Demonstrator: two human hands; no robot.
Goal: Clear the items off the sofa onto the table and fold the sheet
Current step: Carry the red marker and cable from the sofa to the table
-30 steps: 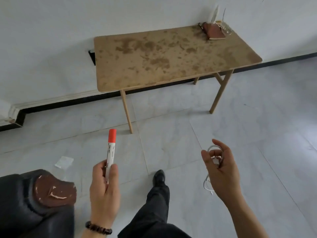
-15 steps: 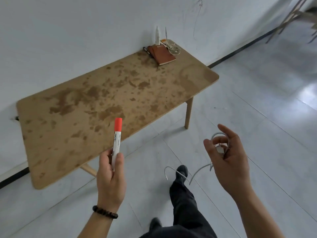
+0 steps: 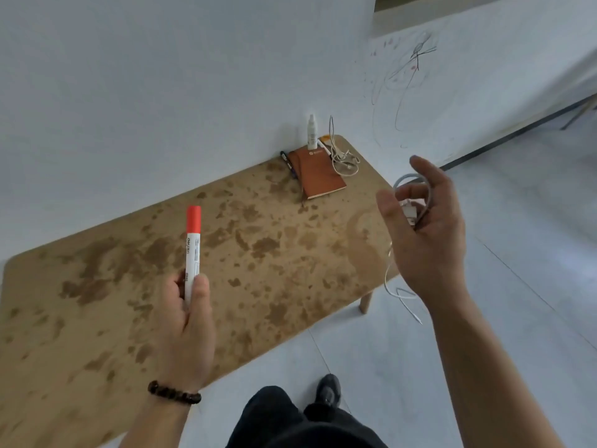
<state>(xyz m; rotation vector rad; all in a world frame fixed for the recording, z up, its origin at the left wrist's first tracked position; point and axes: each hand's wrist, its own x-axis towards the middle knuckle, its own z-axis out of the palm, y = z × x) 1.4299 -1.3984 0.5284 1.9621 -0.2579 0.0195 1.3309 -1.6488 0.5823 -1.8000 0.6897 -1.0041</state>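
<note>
Holding one item in each hand above the table [image 3: 97,318].

Left hand [image 3: 187,321], at 7 o'clock in view: thumb and fingers pinch the lower end of a marker [image 3: 193,250]. White barrel upright, red cap on top, pointing to 12. The marker is held over the middle of the table. Beaded bracelet [image 3: 174,393] on that wrist.

Right hand [image 3: 426,231], at 3 o'clock: fingers loosely curled round a coiled white cable [image 3: 412,182], plug end against the palm, thumb standing apart. A loose tail of the cable dangles from the hand toward 6, past the table's right edge and over the floor [image 3: 517,286].

The table has a wooden top blotched with dark stains, its long side against a white wall [image 3: 161,76].

Far right corner of the table, at 1 o'clock:
- brown notebook [image 3: 318,173], lying flat
- dark pen [image 3: 288,161], just beside the notebook at its 9
- white spray bottle [image 3: 312,132], upright at its 12, near the wall
- second pale cable [image 3: 344,160], in a loose tangle at its 3

Scribbles [image 3: 407,69] mark the wall at 1 to 2 o'clock. Dark trouser leg and black shoe [image 3: 329,391] at 6 o'clock, on the floor.
</note>
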